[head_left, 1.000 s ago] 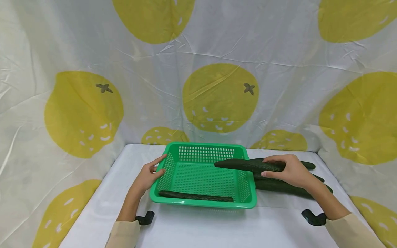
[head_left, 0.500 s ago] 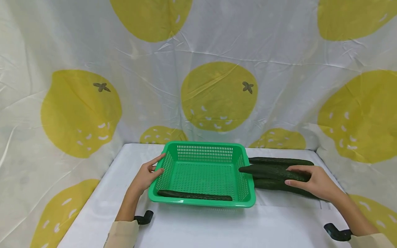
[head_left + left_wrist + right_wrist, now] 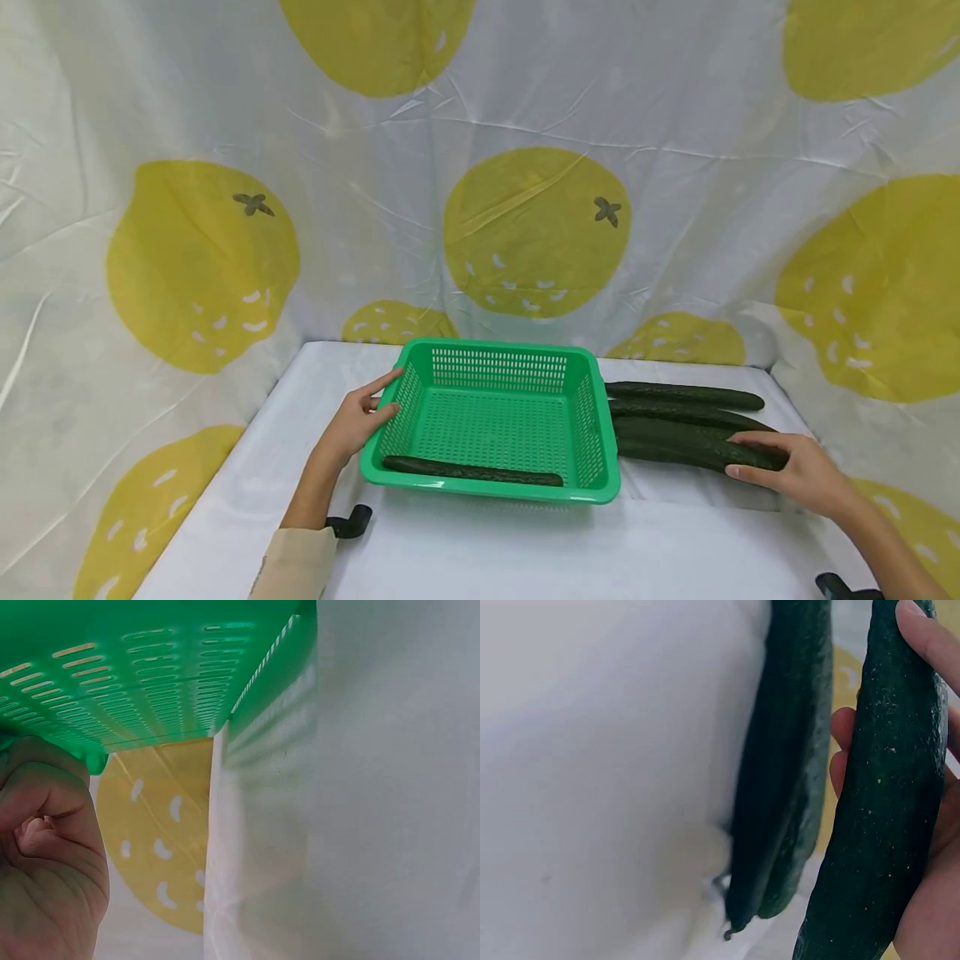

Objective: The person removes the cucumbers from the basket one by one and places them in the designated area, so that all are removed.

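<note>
A green plastic basket with slotted walls stands mid-table; a cucumber lies along its front inside wall. My left hand grips the basket's left rim; the left wrist view shows curled fingers beneath the slotted wall. Right of the basket, my right hand holds a dark green cucumber near its right end, thumb and fingers around it. Two more cucumbers, a far one and a middle one, lie behind it, their left ends reaching the basket's right side.
A white cloth covers the table. Behind and at the sides hangs a pale curtain printed with large yellow lemons. Black curved pieces sit at both wrists, the left one and the right one.
My right hand has carried its cucumber rightward and nearer to me, from over the basket's right rim to beside the other cucumbers. The left hand and basket have stayed in place.
</note>
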Tool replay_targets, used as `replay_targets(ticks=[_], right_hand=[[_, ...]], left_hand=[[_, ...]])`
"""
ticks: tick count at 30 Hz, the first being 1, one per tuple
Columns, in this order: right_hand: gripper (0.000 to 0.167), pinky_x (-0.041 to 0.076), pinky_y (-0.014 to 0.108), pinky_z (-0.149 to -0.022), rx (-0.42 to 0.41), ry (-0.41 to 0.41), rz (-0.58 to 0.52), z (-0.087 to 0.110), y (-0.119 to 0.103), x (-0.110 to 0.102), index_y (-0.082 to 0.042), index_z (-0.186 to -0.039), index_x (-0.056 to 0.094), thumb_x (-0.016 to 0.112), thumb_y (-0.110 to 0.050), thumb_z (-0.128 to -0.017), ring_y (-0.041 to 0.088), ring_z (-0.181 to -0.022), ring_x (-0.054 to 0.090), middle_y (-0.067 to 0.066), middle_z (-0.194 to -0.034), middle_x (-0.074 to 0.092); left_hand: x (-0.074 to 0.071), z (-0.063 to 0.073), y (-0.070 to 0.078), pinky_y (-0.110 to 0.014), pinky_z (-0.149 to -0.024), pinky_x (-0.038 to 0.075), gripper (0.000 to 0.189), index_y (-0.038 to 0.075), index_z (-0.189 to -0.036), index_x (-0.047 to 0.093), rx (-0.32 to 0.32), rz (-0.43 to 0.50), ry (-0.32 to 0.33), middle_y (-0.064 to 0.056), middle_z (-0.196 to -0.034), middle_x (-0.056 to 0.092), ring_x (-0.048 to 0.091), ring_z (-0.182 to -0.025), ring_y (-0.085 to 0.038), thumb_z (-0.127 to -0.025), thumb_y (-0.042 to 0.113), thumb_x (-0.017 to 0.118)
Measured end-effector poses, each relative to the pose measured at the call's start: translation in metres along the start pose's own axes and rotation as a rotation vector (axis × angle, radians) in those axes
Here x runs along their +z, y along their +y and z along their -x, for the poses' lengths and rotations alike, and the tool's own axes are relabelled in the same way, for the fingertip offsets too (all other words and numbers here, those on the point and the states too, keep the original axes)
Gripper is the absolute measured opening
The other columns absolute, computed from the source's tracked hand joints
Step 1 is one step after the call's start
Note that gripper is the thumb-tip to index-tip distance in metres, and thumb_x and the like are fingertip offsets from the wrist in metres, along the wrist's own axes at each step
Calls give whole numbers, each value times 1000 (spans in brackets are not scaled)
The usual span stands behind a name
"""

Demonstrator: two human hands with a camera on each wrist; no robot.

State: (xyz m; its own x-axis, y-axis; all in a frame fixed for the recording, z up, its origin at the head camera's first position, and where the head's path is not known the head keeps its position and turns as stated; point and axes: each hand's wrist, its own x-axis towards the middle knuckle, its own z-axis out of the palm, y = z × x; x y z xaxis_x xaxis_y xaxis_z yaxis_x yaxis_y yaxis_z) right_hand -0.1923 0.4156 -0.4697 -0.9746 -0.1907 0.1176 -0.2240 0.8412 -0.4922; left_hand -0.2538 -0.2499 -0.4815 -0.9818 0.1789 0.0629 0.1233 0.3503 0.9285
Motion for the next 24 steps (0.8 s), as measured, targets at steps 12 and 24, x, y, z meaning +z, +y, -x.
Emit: replay_targets(ticks=[12, 24], right_hand=[[50, 55, 30, -79, -29, 4, 33, -2, 7, 17, -25, -119, 76, 88, -49, -77, -7, -107, 59, 5, -119, 75], [47, 49, 24, -78, -164, 112, 68, -1, 11, 33, -35, -105, 75, 97, -44, -65, -8, -97, 58, -12, -106, 71]], left_hand=[[0, -1, -1, -24, -48, 41, 62, 28, -159, 42, 7, 19, -3, 0, -58, 49, 38, -44, -7, -102, 13, 62], [1, 1, 1, -24, -49, 42, 63, 26, -159, 41, -2, 24, -2, 0, -59, 49, 39, -45, -7, -102, 11, 60]])
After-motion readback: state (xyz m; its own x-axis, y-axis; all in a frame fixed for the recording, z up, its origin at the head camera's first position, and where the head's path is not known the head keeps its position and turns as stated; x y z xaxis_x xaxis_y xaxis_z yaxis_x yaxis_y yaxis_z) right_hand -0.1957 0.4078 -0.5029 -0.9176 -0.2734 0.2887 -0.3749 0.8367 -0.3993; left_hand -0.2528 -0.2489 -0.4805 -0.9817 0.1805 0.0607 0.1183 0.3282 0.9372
